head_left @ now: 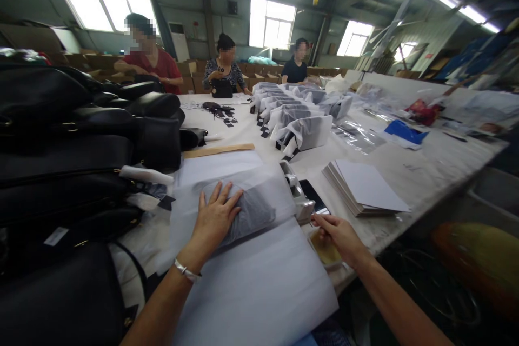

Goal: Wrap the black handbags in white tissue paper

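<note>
The dark bundle (253, 219) lies flat in the near middle of the table, under a thin layer of white paper (259, 286), with black bags (65, 159) heaped to its left and the tape dispenser (298, 197) just to its right. Your left hand (218, 215) rests spread on top of it, fingers wide, gripping nothing. Your right hand (335, 233) is in a narrow pinch at the near end of the dispenser; you cannot tell from here whether a strip of tape is between the fingertips.

Expect the bundle to be fairly light, with some give under your palm, though its outline looks full enough to keep its shape. The paper is likely the delicate part: slick, easily creased and quick to tear. Press with a flat palm rather than fingertips. For lifting, your best hold is probably both hands under the left and right ends, taking bundle and paper together.
</note>
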Available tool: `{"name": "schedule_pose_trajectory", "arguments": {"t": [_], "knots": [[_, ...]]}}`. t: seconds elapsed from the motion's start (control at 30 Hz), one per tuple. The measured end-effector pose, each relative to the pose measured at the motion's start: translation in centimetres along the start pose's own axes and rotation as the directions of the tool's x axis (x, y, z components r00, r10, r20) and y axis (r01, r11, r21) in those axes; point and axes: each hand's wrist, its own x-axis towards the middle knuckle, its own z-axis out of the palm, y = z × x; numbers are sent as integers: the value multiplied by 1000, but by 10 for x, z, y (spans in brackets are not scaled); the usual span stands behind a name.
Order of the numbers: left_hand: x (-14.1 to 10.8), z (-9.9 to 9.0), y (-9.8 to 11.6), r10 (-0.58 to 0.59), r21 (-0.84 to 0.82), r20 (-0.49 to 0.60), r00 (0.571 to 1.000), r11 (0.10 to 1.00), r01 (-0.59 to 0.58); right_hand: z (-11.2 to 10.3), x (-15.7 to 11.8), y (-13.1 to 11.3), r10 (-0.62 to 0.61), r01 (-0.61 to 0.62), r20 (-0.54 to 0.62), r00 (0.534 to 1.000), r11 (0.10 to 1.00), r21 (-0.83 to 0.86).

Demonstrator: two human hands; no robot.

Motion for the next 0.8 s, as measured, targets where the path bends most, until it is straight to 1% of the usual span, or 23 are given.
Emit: {"name": "schedule_pose_trajectory", "arguments": {"t": [0.03, 0.07, 0.13, 0.17, 0.2, 0.27, 0.33, 0.37, 0.4, 0.47, 0.53, 0.6, 0.7, 0.73, 0.77, 0.8], "knots": [[0, 0, 0, 0, -3, -4, 1000, 1000, 0, -3, 4, 1, -52, 51, -2, 999, 991, -124], [0, 0, 0, -1, -6, -9, 1000, 1000, 1, -8, 8, 2, -109, 106, 1, 994, 959, -263], [0, 0, 1, -7, -12, -16, 1000, 1000, 7, -19, 13, 3, -236, 216, 28, 971, 830, -514], [0, 0, 1, -9, -14, -18, 1000, 1000, 9, -26, 14, 2, -301, 268, 45, 952, 756, -598], [0, 1, 1, -9, -15, -18, 1000, 1000, 9, -32, 13, -2, -365, 317, 66, 929, 691, -650], [0, 2, 0, -9, -16, -20, 1000, 1000, 8, -40, 10, -16, -474, 434, 142, 869, 593, -678], [0, 4, 0, -7, -18, -24, 1000, 1000, 7, -38, 7, -41, -545, 579, 286, 789, 500, -644], [0, 4, 0, -9, -19, -27, 1000, 1000, 8, -32, 7, -57, -560, 652, 376, 738, 450, -610], [0, 5, 0, -11, -20, -30, 999, 1000, 10, -23, 8, -73, -563, 717, 464, 683, 399, -571], [0, 6, 0, -13, -20, -33, 999, 1000, 13, 0, 17, -106, -533, 811, 615, 580, 311, -495], [0, 6, 0, -16, -21, -34, 999, 1000, 15, 29, 34, -133, -478, 866, 723, 499, 239, -440], [-1, 5, 1, -18, -23, -38, 999, 1000, 17, 59, 57, -152, -433, 905, 796, 423, 164, -392], [-1, 4, 2, -23, -27, -45, 999, 999, 22, 104, 97, -165, -367, 955, 883, 294, 67, -290], [-1, 4, 3, -25, -30, -49, 998, 999, 24, 117, 109, -167, -334, 963, 905, 265, 47, -264], [-1, 4, 3, -28, -36, -54, 998, 999, 26, 129, 121, -168, -296, 967, 922, 251, 33, -252], [-1, 5, 2, -29, -43, -62, 998, 999, 27, 140, 131, -169, -251, 967, 934, 253, 23, -256]]}}
